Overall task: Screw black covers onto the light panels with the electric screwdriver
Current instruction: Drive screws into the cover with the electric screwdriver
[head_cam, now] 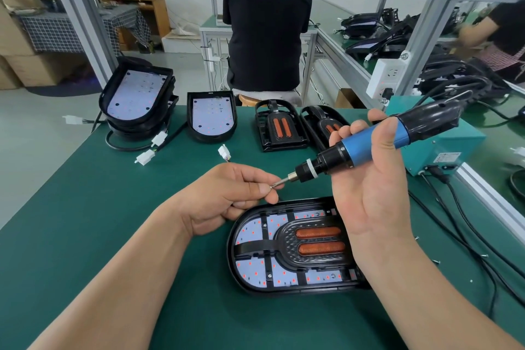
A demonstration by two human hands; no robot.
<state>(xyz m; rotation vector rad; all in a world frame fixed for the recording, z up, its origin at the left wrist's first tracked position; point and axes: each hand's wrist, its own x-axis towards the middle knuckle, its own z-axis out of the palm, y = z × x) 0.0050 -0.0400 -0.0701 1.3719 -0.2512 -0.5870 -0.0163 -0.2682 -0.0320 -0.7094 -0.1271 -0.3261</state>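
A: What's the surface, and the room?

B: A green table [113, 207] in a workshop. A person in black [267, 40] stands at 12 o'clock, beyond 2 spare covers [281, 128].

A: And the electric screwdriver [369, 142]?

B: The right hand [375, 179] has its fingers wrapped round the blue barrel, bit pointing to 8 o'clock. The left hand [233, 193] pinches a screw [273, 185] at the bit tip. At 6 o'clock of the tip, a black cover [289, 239] sits on the light panel [250, 236].
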